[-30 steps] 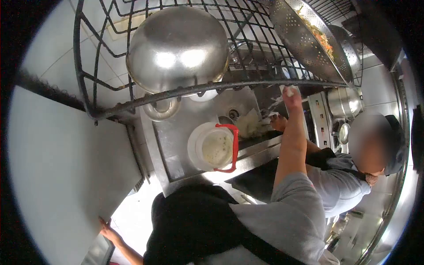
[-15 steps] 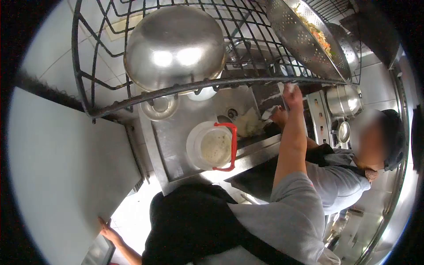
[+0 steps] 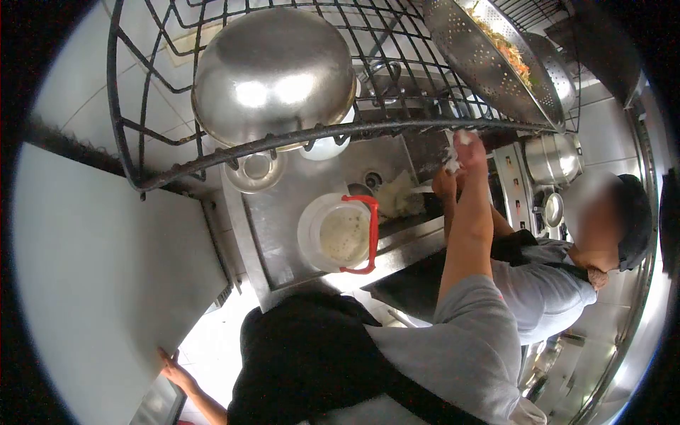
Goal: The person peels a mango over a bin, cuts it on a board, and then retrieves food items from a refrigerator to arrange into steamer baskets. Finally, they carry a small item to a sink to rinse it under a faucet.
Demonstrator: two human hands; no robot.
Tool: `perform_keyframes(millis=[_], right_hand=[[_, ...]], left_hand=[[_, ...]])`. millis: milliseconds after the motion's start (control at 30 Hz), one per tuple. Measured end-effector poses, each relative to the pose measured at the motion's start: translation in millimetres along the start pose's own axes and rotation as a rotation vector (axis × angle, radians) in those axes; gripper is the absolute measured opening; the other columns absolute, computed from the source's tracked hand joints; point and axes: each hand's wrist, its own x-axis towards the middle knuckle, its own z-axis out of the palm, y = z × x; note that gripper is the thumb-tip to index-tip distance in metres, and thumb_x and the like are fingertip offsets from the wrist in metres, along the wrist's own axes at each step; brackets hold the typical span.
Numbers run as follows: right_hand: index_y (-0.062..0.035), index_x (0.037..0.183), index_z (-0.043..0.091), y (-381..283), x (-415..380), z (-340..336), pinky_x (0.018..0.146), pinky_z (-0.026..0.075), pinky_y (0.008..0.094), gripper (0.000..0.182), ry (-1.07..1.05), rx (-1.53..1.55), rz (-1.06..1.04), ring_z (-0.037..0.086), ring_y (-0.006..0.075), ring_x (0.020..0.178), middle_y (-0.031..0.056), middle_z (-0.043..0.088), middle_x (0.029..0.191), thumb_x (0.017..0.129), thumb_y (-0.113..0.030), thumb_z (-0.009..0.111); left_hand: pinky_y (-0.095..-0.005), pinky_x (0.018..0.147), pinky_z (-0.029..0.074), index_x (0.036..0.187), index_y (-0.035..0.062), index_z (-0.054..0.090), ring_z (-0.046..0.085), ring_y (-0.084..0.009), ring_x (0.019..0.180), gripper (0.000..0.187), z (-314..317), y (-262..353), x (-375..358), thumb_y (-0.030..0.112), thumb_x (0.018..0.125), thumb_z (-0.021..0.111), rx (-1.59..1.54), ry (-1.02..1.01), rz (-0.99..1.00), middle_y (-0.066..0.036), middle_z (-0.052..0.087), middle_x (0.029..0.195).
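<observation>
My left hand [image 3: 172, 367] rests on the lower edge of a large white panel [image 3: 113, 241], its fingers stretched out against it. My right arm reaches forward over the sink, and my right hand [image 3: 470, 154] is closed on a crumpled white thing [image 3: 452, 156], too blurred to name. Just below it and close to it, a co-worker's hand [image 3: 444, 184] comes in from the right, partly hidden by my forearm. A white tub with a red handle [image 3: 309, 231] stands on the steel sink counter [image 3: 273, 234], with cloudy, frothy liquid [image 3: 345, 236] in it.
Overhead, a black wire rack [image 3: 297, 134] holds an upturned steel bowl [image 3: 273, 74] and a tilted colander [image 3: 460, 49] with shredded vegetables [image 3: 506, 49]. A small steel bowl [image 3: 256, 170] sits under the rack. The co-worker [image 3: 545, 297] stands close at my right, near a pot [image 3: 552, 159].
The co-worker's hand has moved up and nearer to my right hand, and more white material shows between them. My view has shifted slightly. My left hand stays on the panel.
</observation>
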Motion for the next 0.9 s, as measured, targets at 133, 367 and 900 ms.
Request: perform_keyframes(millis=[133,367,900], right_hand=[[0.0002,0.112,0.056,-8,-7,2,0.072,0.056,0.0325,0.027,-0.088,-0.039,0.147,0.064,0.0282,0.095,0.0183,0.062,0.106,0.092,-0.017,0.061],[0.0007,0.105,0.059,-3,8,-12,0.076,0.055,0.0337,0.022,-0.002,-0.884,-0.443,0.065,0.028,0.092,0.0148,0.064,0.102,0.092,-0.018,0.06],[0.0037,0.101,0.056,-7,-10,23,0.076,0.058,0.0329,0.016,0.076,-0.389,-0.24,0.062,0.0278,0.089,0.0157,0.061,0.099,0.087,-0.002,0.055]], left_hand=[[-0.0413,0.091,0.053,0.141,-0.0086,0.035,0.046,-0.0316,0.129,0.059,3,0,0,0.032,0.1,0.05,-0.042,0.031,-0.036,-0.025,0.04,0.143],[-0.039,0.086,0.056,0.138,-0.0102,0.039,0.05,-0.0299,0.124,0.057,-1,-8,3,0.03,0.1,0.051,-0.002,0.042,0.0,-0.025,0.04,0.142],[-0.0402,0.09,0.054,0.14,-0.0077,0.038,0.048,-0.0308,0.128,0.058,1,-4,2,0.035,0.101,0.046,0.011,-0.002,-0.017,-0.022,0.041,0.144]])
